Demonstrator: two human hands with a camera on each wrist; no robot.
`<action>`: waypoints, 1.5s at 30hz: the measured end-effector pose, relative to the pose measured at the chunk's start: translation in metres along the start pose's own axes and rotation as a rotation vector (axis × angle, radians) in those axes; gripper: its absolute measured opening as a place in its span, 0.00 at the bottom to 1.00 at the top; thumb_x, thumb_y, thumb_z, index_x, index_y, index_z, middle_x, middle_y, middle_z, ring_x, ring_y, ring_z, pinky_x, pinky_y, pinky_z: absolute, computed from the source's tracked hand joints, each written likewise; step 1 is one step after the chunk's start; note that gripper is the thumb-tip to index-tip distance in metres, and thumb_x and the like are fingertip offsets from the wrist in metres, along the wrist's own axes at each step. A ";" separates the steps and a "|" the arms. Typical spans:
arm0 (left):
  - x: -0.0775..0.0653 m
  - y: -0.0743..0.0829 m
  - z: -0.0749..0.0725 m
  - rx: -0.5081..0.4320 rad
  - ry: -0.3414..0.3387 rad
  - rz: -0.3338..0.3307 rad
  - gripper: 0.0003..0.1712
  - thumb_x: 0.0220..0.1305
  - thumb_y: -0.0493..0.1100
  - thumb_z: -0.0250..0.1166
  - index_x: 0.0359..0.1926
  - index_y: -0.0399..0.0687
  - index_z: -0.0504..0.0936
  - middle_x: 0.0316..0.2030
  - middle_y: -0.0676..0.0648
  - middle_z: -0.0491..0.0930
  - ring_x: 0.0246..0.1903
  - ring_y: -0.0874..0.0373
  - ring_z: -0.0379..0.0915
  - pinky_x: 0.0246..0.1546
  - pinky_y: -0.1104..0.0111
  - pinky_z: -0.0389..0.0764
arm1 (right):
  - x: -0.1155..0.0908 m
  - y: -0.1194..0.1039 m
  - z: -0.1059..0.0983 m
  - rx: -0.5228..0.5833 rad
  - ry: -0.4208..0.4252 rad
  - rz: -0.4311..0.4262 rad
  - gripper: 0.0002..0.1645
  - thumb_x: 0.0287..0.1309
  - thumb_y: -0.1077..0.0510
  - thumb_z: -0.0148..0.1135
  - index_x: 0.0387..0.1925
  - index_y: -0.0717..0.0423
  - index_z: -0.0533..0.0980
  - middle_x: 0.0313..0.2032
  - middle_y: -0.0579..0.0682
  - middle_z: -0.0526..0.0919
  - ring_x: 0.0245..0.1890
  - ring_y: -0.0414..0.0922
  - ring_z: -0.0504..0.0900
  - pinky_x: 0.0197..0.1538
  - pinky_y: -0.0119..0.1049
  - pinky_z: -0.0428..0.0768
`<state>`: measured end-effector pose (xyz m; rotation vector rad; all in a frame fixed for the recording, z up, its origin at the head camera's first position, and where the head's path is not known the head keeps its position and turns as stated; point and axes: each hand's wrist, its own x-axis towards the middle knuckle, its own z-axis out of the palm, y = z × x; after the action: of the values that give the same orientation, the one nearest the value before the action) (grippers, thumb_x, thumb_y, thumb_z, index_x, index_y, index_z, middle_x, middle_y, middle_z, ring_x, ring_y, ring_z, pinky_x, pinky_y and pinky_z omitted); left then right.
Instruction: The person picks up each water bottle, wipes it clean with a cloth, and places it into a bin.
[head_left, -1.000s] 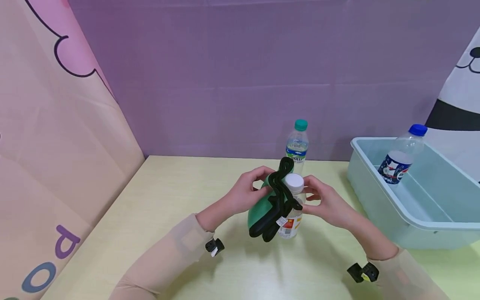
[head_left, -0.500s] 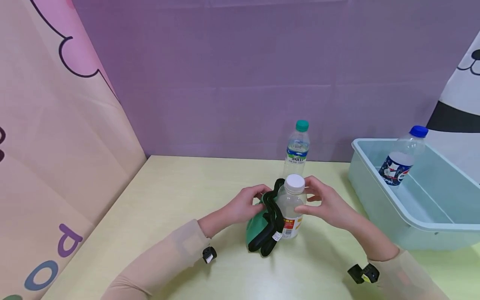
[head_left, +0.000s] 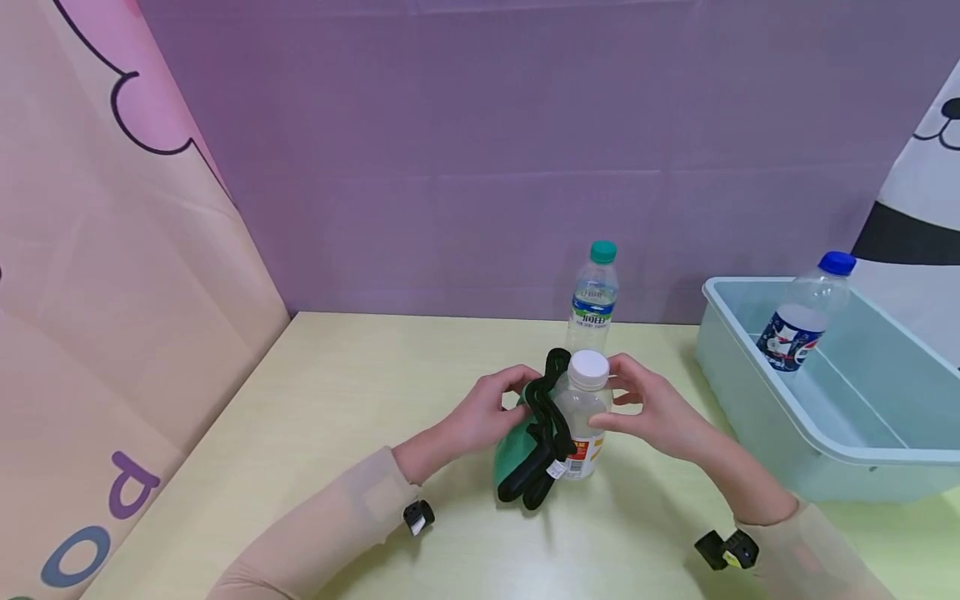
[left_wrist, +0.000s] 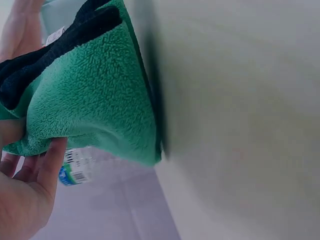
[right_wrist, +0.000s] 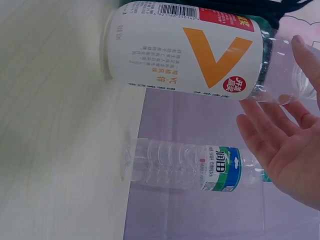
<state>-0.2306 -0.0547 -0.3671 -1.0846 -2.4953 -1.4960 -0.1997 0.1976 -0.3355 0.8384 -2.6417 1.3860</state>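
My left hand (head_left: 483, 412) pinches a folded green cloth with black edging (head_left: 515, 446) between thumb and fingers. In the left wrist view the plush cloth (left_wrist: 95, 90) hangs down close over the table. Pressed up to its right side stands a clear plastic bottle with a white cap (head_left: 587, 400), upright on the table. My right hand (head_left: 652, 412) grips this bottle near its shoulder, thumb in front and fingers behind. The bottle's white label (right_wrist: 190, 55) with an orange V shows in the right wrist view. The cloth hides part of the bottle's left side.
Behind the hands, a water bottle with a green cap (head_left: 595, 304) stands near the table's (head_left: 375, 358) back edge. To the right is a light blue bin (head_left: 757, 425), with a blue-capped Pepsi bottle (head_left: 797, 329) leaning inside. A purple backdrop (head_left: 450, 167) rises behind.
My left hand has lowered the cloth, and it has shifted from in front of the bottle to its left side. More of the bottle shows; my right hand stays almost still on it.
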 end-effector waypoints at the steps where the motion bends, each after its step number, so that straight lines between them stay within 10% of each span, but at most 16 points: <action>1: 0.001 0.002 -0.001 -0.015 0.007 -0.003 0.16 0.61 0.27 0.61 0.50 0.40 0.78 0.37 0.49 0.81 0.40 0.56 0.73 0.34 0.63 0.79 | 0.000 0.000 0.000 0.000 0.000 0.000 0.30 0.51 0.62 0.73 0.53 0.63 0.68 0.52 0.60 0.77 0.50 0.59 0.79 0.49 0.52 0.79; 16: 0.018 0.033 -0.015 -0.111 0.047 0.025 0.15 0.64 0.30 0.61 0.52 0.38 0.78 0.40 0.44 0.81 0.43 0.54 0.74 0.38 0.67 0.81 | -0.001 -0.005 -0.002 -0.002 -0.001 -0.016 0.30 0.52 0.65 0.71 0.54 0.64 0.67 0.51 0.59 0.77 0.52 0.58 0.77 0.51 0.51 0.78; 25: 0.021 0.025 -0.012 -0.035 0.011 -0.008 0.14 0.65 0.30 0.61 0.52 0.39 0.78 0.40 0.46 0.81 0.41 0.55 0.75 0.55 0.57 0.72 | -0.001 -0.001 -0.002 0.002 0.004 -0.021 0.29 0.51 0.64 0.72 0.53 0.63 0.68 0.51 0.59 0.77 0.50 0.58 0.79 0.49 0.47 0.80; 45: 0.004 -0.007 0.002 0.052 -0.101 -0.043 0.16 0.60 0.25 0.60 0.49 0.37 0.78 0.43 0.44 0.80 0.38 0.54 0.75 0.45 0.53 0.76 | 0.000 -0.002 0.000 0.006 -0.012 -0.006 0.31 0.52 0.61 0.72 0.54 0.64 0.67 0.53 0.61 0.76 0.52 0.62 0.78 0.49 0.54 0.79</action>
<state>-0.2368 -0.0532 -0.3719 -1.1332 -2.6255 -1.4114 -0.1989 0.1967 -0.3344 0.8579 -2.6426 1.3927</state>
